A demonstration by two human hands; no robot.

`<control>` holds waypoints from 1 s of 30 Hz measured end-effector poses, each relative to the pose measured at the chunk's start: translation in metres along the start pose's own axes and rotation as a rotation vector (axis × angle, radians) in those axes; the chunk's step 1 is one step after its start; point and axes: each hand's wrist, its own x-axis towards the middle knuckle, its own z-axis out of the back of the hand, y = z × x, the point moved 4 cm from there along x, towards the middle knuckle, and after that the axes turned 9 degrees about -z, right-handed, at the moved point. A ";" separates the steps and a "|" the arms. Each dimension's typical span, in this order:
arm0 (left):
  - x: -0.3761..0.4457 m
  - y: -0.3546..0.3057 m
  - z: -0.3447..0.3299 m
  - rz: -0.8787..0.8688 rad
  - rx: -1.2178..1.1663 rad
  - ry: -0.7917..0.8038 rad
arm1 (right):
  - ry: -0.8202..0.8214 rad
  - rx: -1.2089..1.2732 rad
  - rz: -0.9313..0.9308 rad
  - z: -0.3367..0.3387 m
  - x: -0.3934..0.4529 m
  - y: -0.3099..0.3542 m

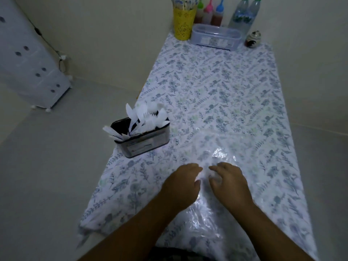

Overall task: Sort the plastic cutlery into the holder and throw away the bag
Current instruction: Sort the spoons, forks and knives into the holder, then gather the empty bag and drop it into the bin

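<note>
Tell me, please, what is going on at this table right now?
A person is gathering a clear, crinkled plastic bag on the floral tablecloth, left hand and right hand both curled onto it. The white plastic cutlery already stands in the dark rectangular holder near the left edge. The bag has yet to be discarded.

Both bare forearms are reaching forward over the table, converging toward each other. The left hand is lying palm down with its fingers curling inward and pinching the clear plastic bag. The right hand is sitting just beside it, palm down, fingers bending and gripping the same bag, the fingertips of both hands nearly touching
</note>
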 end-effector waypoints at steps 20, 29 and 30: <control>0.030 0.023 -0.050 0.994 -0.833 -0.073 | 0.297 1.256 -0.965 -0.001 -0.028 -0.122; 0.001 0.043 -0.027 0.879 -1.220 -0.064 | 0.337 1.364 -0.991 -0.006 -0.037 -0.132; -0.003 0.049 -0.023 0.790 -1.081 0.009 | 0.354 1.381 -0.947 -0.005 -0.041 -0.130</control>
